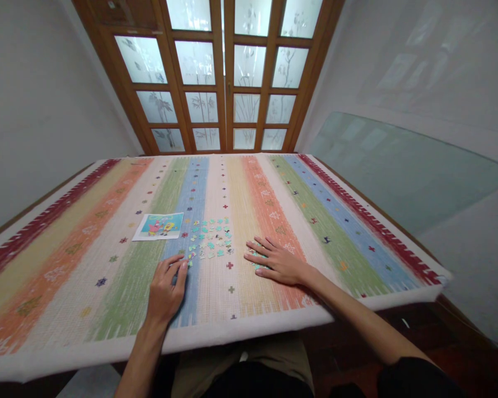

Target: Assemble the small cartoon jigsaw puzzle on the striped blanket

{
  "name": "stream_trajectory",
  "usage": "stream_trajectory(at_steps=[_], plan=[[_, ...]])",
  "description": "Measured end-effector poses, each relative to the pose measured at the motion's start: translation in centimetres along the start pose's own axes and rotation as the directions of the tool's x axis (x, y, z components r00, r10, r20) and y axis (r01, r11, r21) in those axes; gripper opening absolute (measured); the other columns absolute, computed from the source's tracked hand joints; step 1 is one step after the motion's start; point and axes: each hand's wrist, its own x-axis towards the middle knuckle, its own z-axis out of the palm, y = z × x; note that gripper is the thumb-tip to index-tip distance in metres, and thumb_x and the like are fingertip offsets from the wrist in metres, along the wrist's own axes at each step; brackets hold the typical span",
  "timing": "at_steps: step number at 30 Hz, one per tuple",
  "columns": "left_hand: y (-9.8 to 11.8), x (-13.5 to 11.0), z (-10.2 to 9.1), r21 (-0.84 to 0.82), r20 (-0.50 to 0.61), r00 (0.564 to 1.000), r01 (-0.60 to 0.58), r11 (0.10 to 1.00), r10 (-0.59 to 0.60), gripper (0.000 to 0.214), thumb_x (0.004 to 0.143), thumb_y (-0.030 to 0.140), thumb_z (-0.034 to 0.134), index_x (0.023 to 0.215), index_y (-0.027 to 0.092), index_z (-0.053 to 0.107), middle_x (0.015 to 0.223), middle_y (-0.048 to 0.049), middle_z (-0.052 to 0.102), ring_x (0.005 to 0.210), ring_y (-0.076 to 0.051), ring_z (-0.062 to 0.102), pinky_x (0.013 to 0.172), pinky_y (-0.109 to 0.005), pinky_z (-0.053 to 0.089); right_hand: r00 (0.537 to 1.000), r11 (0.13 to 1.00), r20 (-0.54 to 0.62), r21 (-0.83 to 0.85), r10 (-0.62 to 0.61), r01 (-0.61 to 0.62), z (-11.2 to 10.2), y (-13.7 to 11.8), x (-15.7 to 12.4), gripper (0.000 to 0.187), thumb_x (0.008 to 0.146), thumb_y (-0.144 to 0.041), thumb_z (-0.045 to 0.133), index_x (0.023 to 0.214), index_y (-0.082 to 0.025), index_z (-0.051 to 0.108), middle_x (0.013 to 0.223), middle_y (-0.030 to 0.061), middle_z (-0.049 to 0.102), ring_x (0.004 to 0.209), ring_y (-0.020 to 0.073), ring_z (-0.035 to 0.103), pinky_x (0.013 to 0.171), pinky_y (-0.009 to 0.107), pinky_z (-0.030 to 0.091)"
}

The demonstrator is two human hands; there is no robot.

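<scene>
My left hand (pixel 166 288) is at the lower left of the loose puzzle pieces, thumb and fingers bent together in a pinch. At its fingertips is a small green and yellow puzzle piece (pixel 190 263). Several light-green and teal puzzle pieces (pixel 211 245) lie spread in loose rows between my two hands. Palm down, my right hand (pixel 279 262) rests with fingers spread over more puzzle pieces (pixel 255 251), which it partly hides. A printed reference picture (pixel 160 226) with a pink and a yellow cartoon figure lies flat, beyond my left hand.
A striped, patterned cloth (pixel 120 293) covers the wide table, its white front edge close to my body. Wooden doors with frosted panes (pixel 226 83) stand beyond the far edge. A pale glass panel (pixel 406 166) leans on the right wall.
</scene>
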Motion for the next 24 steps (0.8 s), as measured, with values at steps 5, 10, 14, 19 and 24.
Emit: stream_trajectory(at_steps=[5, 10, 14, 19, 24], plan=[[0.1, 0.0, 0.0, -0.014, 0.008, 1.0, 0.002, 1.0, -0.001, 0.027, 0.104, 0.034, 0.049, 0.097, 0.02, 0.072, 0.104, -0.0092, 0.073, 0.097, -0.025, 0.069, 0.093, -0.043, 0.057, 0.998, 0.998, -0.022, -0.026, 0.057, -0.057, 0.2, 0.2, 0.0, 0.054, 0.109, -0.054, 0.036, 0.158, -0.034, 0.04, 0.17, 0.0026, 0.024, 0.159, 0.0293, 0.016, 0.128, 0.058, 0.018], [0.2, 0.1, 0.0, -0.013, 0.015, 1.0, -0.012, 1.0, 0.012, 0.028, 0.104, 0.034, 0.049, 0.097, 0.02, 0.072, 0.103, -0.0091, 0.073, 0.097, -0.026, 0.069, 0.093, -0.043, 0.057, 0.987, 0.988, -0.082, -0.049, 0.141, -0.145, 0.5, 1.5, -0.2, 0.053, 0.108, -0.055, 0.034, 0.158, -0.037, 0.04, 0.17, 0.0007, 0.026, 0.158, 0.0302, 0.019, 0.127, 0.06, 0.02], [0.1, 0.0, 0.0, -0.019, 0.022, 1.0, -0.007, 1.0, 0.007, 0.029, 0.104, 0.035, 0.049, 0.097, 0.02, 0.073, 0.102, -0.0093, 0.073, 0.096, -0.026, 0.069, 0.092, -0.043, 0.057, 0.976, 0.977, -0.101, -0.08, 0.191, -0.199, 0.5, 3.3, -0.4, 0.056, 0.108, -0.056, 0.03, 0.158, -0.034, 0.04, 0.169, 0.0018, 0.029, 0.157, 0.0313, 0.024, 0.126, 0.06, 0.022], [0.0, 0.0, 0.0, -0.025, 0.029, 1.0, 0.003, 1.0, -0.002, 0.03, 0.104, 0.037, 0.049, 0.097, 0.021, 0.073, 0.103, -0.0089, 0.074, 0.096, -0.025, 0.069, 0.092, -0.043, 0.057, 0.956, 0.955, -0.138, -0.111, 0.258, -0.274, 0.6, 5.6, -0.9, 0.056, 0.108, -0.055, 0.029, 0.159, -0.034, 0.04, 0.169, 0.0045, 0.029, 0.157, 0.0307, 0.025, 0.125, 0.061, 0.023], [0.0, 0.0, 0.0, -0.007, 0.023, 0.999, -0.041, 0.999, 0.041, 0.032, 0.105, 0.037, 0.047, 0.097, 0.019, 0.073, 0.101, -0.0091, 0.074, 0.095, -0.025, 0.069, 0.089, -0.041, 0.058, 0.905, 0.889, -0.171, -0.189, 0.389, -0.417, 0.5, 8.7, -2.1, 0.055, 0.109, -0.051, 0.026, 0.16, -0.033, 0.038, 0.171, 0.0041, 0.026, 0.157, 0.0311, 0.023, 0.123, 0.06, 0.026]])
